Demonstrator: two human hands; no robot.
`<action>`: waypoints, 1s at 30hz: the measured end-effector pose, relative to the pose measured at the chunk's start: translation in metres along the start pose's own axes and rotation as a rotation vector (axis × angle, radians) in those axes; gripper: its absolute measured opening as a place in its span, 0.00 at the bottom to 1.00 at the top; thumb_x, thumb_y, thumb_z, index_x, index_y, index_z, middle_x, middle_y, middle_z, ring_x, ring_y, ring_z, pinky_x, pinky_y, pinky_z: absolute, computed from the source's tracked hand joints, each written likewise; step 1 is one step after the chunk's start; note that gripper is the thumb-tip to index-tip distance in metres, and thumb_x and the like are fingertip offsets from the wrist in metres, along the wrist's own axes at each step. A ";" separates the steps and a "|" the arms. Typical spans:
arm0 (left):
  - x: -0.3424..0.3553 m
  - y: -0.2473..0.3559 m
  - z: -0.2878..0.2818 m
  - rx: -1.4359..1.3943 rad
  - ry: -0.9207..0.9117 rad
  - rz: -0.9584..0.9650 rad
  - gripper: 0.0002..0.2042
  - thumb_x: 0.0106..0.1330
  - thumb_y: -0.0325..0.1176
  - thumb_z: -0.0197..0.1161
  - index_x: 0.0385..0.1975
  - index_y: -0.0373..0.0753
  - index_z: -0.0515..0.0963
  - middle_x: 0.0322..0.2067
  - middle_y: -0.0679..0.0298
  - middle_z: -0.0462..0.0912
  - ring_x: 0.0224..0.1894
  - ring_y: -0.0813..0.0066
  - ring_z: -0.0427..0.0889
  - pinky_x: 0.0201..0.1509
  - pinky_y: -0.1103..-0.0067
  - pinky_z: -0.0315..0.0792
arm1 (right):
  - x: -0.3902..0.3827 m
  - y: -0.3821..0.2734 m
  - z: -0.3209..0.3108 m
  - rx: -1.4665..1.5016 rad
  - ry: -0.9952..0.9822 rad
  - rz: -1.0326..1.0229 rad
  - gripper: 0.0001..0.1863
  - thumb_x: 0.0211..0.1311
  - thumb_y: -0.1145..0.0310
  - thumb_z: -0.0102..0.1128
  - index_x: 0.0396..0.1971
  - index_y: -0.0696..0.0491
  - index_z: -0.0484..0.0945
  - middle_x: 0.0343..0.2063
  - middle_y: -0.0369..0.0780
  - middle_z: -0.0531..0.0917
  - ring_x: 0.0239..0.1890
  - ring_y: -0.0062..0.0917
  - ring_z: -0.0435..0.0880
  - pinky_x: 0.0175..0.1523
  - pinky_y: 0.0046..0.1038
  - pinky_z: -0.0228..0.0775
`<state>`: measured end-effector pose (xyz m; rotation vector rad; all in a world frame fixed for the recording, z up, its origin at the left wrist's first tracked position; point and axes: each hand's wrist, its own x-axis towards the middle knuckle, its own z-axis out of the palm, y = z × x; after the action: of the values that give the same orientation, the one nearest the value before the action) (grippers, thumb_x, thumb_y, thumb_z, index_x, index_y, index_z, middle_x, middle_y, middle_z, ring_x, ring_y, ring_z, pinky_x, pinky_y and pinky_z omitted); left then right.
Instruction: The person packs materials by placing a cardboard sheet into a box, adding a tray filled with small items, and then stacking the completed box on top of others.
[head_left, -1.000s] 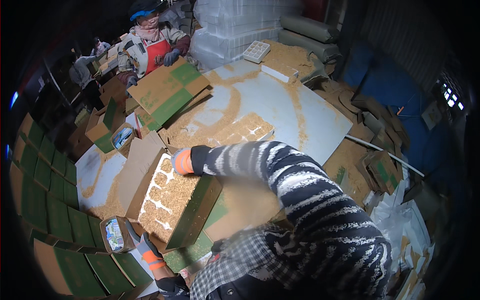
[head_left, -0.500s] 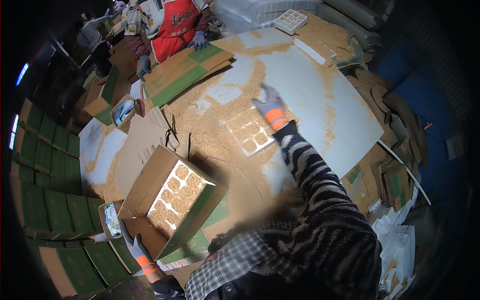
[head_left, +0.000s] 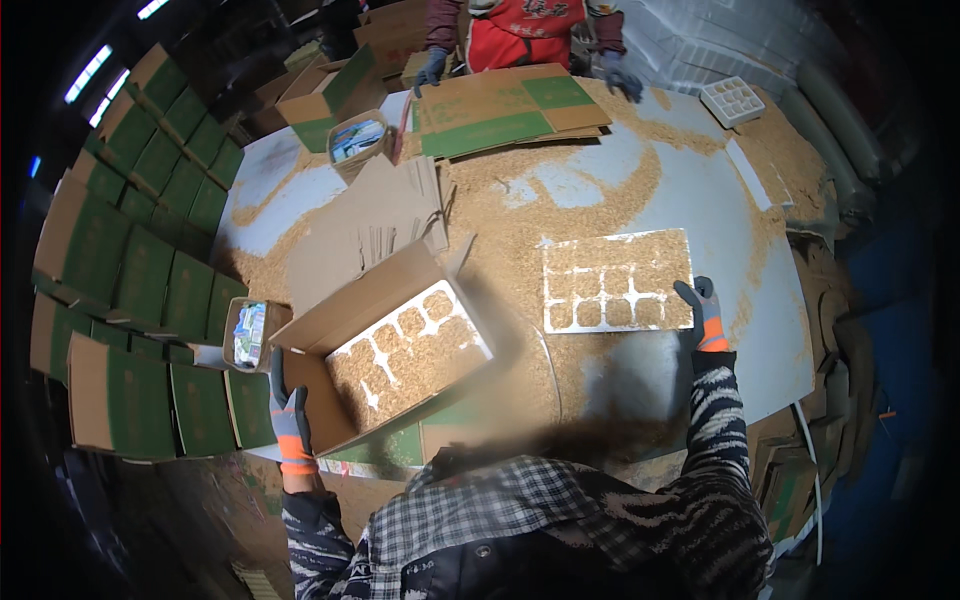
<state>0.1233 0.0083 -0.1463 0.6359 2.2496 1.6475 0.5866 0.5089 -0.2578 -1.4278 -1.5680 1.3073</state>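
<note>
My left hand (head_left: 290, 412), in a grey and orange glove, grips the left end of an open cardboard box (head_left: 310, 388) that stands tilted. Inside the box lies a white foam tray (head_left: 378, 355) whose round-cornered cells are filled with tan shavings. My right hand (head_left: 706, 315), gloved alike, closes on the right edge of a second foam tray (head_left: 618, 282). That tray lies flat on the table, and shavings cover much of its far row.
Shavings spread over the pale table (head_left: 725, 220). Cardboard sheets (head_left: 365, 215) lie beyond the box. Baskets of packets (head_left: 357, 140) stand at the left. Opposite, a person in a red apron (head_left: 525, 35) is by flattened boxes (head_left: 500, 115). Green boxes (head_left: 140, 310) are stacked far left.
My right hand has moved from over the flat tray's far side to its right edge, and the tray now lies squarer to me. My left hand stays on the box. The view has swung.
</note>
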 end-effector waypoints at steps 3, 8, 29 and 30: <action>0.001 -0.013 0.000 0.127 -0.019 0.137 0.31 0.60 0.20 0.53 0.66 0.35 0.56 0.65 0.60 0.60 0.65 0.73 0.59 0.63 0.81 0.58 | -0.025 -0.041 -0.009 0.045 0.102 -0.200 0.19 0.53 0.65 0.66 0.44 0.54 0.73 0.35 0.34 0.74 0.39 0.19 0.72 0.45 0.21 0.66; 0.007 -0.020 0.011 0.101 0.065 0.197 0.27 0.65 0.34 0.54 0.63 0.34 0.59 0.63 0.54 0.62 0.66 0.62 0.59 0.68 0.75 0.51 | -0.086 -0.159 0.004 0.177 -0.136 -0.551 0.23 0.65 0.65 0.50 0.59 0.58 0.66 0.60 0.41 0.67 0.60 0.26 0.68 0.63 0.28 0.62; 0.006 -0.039 -0.009 -0.071 -0.009 0.309 0.35 0.50 0.19 0.45 0.66 0.36 0.55 0.65 0.53 0.60 0.67 0.61 0.57 0.68 0.78 0.50 | -0.185 -0.242 0.284 -0.626 -0.827 -0.328 0.38 0.53 0.50 0.61 0.60 0.56 0.63 0.39 0.45 0.81 0.39 0.34 0.81 0.46 0.33 0.71; 0.007 -0.036 -0.005 -0.132 -0.015 0.278 0.35 0.50 0.19 0.45 0.66 0.35 0.55 0.65 0.53 0.59 0.68 0.61 0.56 0.68 0.78 0.51 | -0.161 -0.220 0.288 -0.855 -0.753 -0.515 0.34 0.54 0.51 0.59 0.55 0.59 0.67 0.39 0.47 0.82 0.39 0.37 0.82 0.45 0.34 0.72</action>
<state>0.1082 -0.0010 -0.1785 0.9580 2.0959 1.8915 0.2822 0.3012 -0.1125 -0.8082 -3.0032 0.9042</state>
